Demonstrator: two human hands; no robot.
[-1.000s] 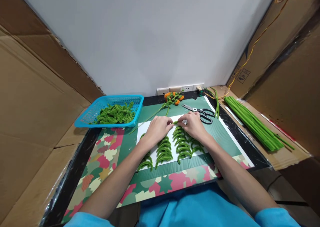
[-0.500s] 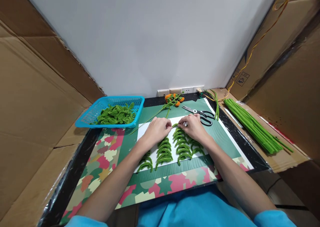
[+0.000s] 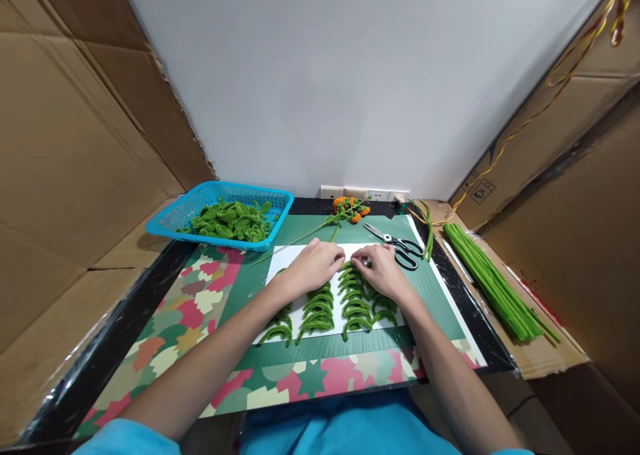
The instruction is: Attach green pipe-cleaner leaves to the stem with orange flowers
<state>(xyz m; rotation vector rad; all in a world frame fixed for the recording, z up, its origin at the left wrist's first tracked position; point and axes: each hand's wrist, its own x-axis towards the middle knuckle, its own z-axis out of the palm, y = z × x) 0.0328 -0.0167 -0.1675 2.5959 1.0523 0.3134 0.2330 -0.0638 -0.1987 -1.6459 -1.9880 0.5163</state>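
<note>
Curved green pipe cleaner pieces [image 3: 357, 305] lie in rows on a sheet of white paper [image 3: 283, 258]. My left hand [image 3: 317, 266] is over the second row from the left, its thumb and fingers pinched together; whatever is between them is hidden. My right hand [image 3: 381, 268] is closed at the top of the third row, with its fingertips on the end of the topmost curved piece [image 3: 349, 265]. Only a small gap separates the fingertips of the two hands. Part of the rightmost row is covered by my right hand.
A blue basket [image 3: 220, 245] of green leaf shapes stands back left. Behind the paper lie an orange-flowered stem [image 3: 350, 208] and black-handled scissors [image 3: 400, 245]. A bundle of green pipe cleaners [image 3: 493, 281] rests on cardboard at right. Wall sockets [image 3: 363, 193] line the wall base.
The camera view has shifted a little. Both hands stay at the top of the rows; the curved piece that showed between them now sits at the head of the third row.
</note>
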